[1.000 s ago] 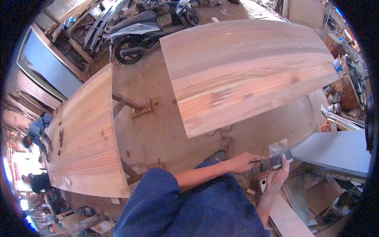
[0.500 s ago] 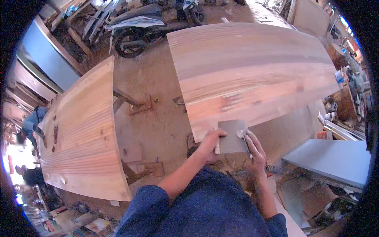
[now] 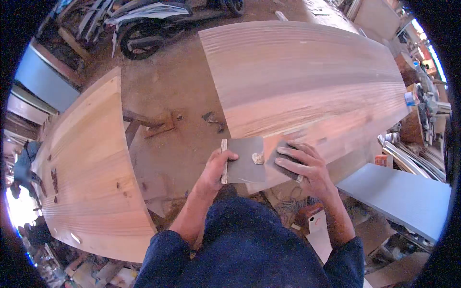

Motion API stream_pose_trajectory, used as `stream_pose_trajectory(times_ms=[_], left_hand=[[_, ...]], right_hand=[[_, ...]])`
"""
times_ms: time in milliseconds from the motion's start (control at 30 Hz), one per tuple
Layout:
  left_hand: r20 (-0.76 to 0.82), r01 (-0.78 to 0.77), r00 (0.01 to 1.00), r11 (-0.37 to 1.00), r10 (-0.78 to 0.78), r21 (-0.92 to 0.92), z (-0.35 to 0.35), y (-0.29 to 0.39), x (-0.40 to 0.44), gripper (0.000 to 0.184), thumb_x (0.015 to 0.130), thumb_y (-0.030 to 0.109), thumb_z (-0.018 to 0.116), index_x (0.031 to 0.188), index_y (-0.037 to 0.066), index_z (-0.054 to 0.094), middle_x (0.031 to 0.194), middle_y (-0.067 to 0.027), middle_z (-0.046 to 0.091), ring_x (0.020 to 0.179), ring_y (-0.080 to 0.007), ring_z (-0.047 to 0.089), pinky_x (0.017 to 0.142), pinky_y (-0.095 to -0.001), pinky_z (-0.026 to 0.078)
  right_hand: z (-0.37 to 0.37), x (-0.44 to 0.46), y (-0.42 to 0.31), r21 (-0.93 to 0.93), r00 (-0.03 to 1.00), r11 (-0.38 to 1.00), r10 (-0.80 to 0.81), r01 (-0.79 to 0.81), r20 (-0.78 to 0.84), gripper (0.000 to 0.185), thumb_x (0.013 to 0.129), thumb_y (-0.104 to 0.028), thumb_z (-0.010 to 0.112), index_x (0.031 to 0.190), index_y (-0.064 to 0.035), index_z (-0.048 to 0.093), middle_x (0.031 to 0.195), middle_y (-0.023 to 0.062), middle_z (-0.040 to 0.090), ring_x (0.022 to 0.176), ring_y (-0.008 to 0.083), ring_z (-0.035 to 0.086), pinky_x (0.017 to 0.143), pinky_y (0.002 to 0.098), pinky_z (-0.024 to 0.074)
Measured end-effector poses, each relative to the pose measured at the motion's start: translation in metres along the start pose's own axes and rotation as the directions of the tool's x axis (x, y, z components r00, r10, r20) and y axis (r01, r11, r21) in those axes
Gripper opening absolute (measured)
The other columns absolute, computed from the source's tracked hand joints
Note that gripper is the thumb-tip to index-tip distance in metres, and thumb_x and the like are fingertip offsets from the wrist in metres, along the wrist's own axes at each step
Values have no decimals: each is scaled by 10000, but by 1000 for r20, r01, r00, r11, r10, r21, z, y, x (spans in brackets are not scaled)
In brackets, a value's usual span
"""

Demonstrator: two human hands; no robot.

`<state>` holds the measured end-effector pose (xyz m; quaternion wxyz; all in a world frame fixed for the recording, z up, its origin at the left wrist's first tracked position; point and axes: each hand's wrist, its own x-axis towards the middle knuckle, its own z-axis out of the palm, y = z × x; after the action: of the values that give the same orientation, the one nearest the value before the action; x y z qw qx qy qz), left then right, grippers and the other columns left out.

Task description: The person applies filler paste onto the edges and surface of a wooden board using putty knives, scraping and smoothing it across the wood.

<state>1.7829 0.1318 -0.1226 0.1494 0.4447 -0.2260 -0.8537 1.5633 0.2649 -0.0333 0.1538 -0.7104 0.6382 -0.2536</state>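
A flat grey plate [image 3: 242, 171] with a pale strip along its left edge is held in my left hand [image 3: 214, 170], thumb on top. On the plate sits a small dab of pale paste [image 3: 258, 158]. Just right of it, my right hand [image 3: 307, 165] grips a smaller dark grey blade [image 3: 281, 165], fingers spread over its face. The two tools are apart by a narrow gap. Both are above the near edge of a large wooden panel [image 3: 307, 81], whose surface has wavy grain and reddish patches.
Another wooden panel [image 3: 91, 173] stands at the left, with a person in blue [image 3: 23, 165] bent beside it. A motorcycle [image 3: 144, 29] is at the upper left. At the right lie a pale board [image 3: 396, 197], a phone [image 3: 317, 222] and a white-blue tub [image 3: 409, 99].
The grey plate and both hands have come from the lower right to the middle, in front of me. My right hand's blade has moved off the plate, leaving paste on it.
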Motion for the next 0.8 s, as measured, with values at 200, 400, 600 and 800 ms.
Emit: stream_pose_trajectory(times_ms=[200, 400, 600, 800], left_hand=[[-63, 3, 998, 999, 0, 43, -38, -4, 43, 288, 751, 146, 623, 983, -16, 569, 818, -86, 603, 690, -176, 607, 617, -307, 515], [-234, 94, 956, 943, -175, -320, -89, -31, 50, 358, 750, 124, 622, 1062, -31, 539, 937, -131, 604, 767, -217, 624, 681, -339, 537], [-268, 66, 950, 940, -163, -336, -105, -14, 25, 332, 769, 117, 614, 1073, 9, 532, 930, -111, 598, 799, -239, 617, 729, -365, 540], [-417, 104, 881, 953, -222, -286, -117, -45, 4, 319, 766, 106, 624, 1061, 23, 536, 959, -90, 590, 882, -241, 598, 785, -402, 524]], right_hand=[[49, 33, 10, -155, 960, 985, -29, 74, 279, 422, 719, -111, 596, 1134, -183, 626, 1245, 41, 565, 1187, 277, 496, 990, 432, 399], [49, 15, 37, 297, 811, 812, 323, -502, 488, 396, 792, -62, 557, 1184, -94, 600, 1162, 74, 616, 1109, 246, 557, 959, 390, 437], [97, 1, 97, 761, 542, 126, 775, -636, 325, 305, 900, -98, 509, 1174, 7, 590, 1111, 104, 633, 1039, 175, 592, 899, 339, 458], [141, 57, 132, -189, 957, 938, 289, -290, -34, 401, 822, -56, 554, 1220, -93, 573, 1198, 85, 590, 1132, 278, 523, 971, 418, 388]])
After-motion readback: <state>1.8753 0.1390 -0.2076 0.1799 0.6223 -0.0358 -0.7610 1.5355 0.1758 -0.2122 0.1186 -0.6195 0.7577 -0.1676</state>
